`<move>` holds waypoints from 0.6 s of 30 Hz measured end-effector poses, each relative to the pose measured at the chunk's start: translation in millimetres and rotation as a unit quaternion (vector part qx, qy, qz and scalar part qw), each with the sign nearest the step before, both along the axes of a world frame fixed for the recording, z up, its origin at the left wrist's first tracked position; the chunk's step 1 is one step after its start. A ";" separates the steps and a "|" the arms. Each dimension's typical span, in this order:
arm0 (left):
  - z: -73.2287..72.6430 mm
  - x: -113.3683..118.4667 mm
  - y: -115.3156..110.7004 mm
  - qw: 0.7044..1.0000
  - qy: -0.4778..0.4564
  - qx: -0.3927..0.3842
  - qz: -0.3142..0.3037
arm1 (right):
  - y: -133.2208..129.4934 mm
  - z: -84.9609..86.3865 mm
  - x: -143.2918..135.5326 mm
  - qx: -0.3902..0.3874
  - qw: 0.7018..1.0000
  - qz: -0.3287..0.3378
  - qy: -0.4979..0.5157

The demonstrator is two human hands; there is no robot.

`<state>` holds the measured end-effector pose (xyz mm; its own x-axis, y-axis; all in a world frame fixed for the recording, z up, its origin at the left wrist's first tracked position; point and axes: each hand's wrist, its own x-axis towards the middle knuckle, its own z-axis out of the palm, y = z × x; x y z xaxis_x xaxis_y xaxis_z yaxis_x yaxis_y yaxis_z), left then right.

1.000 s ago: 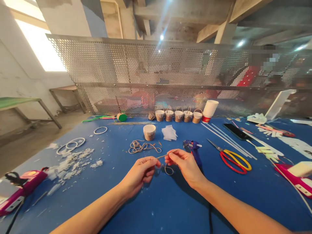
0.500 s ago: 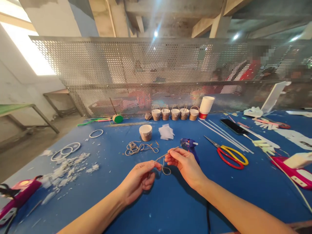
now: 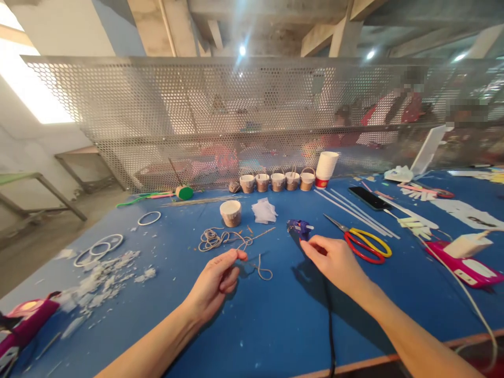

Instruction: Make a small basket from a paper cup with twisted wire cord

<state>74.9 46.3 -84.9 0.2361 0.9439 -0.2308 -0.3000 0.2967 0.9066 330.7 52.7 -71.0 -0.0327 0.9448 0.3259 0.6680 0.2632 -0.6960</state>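
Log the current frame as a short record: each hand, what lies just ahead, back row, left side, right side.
Left hand: the left hand pinches a strand of twine
Right hand: the right hand is at the glue gun; whether it grips is unclear
Just ahead: coiled twine, a cup, translucent white sheets
Back row: five small buckets, then a leaning cup stack
Left side: white rings, white scraps
Right side: open scissors, a phone
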 end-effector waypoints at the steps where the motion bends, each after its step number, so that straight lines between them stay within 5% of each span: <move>1: -0.5 0.0 0.6 1.000 0.000 -0.001 0.004 | 2.6 -3.7 8.7 -0.010 0.997 -0.041 -0.064; 3: -2.2 0.3 1.3 1.000 0.003 -0.002 0.007 | 12.7 -13.6 19.1 -0.034 0.989 -0.092 -0.110; 11: -6.4 1.0 0.5 0.999 0.041 0.031 0.013 | 56.6 -41.5 -2.9 -0.093 0.994 -0.046 0.036; 18: -3.3 4.6 -2.4 0.986 0.123 0.087 0.073 | 14.6 -24.7 -18.0 -0.072 0.982 0.031 0.170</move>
<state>79.5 43.9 -88.2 0.0524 0.9941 -0.0951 -0.0918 0.0997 0.9908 312.8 67.3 -95.7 -0.0048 0.9815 0.1916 0.3768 0.1793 -0.9088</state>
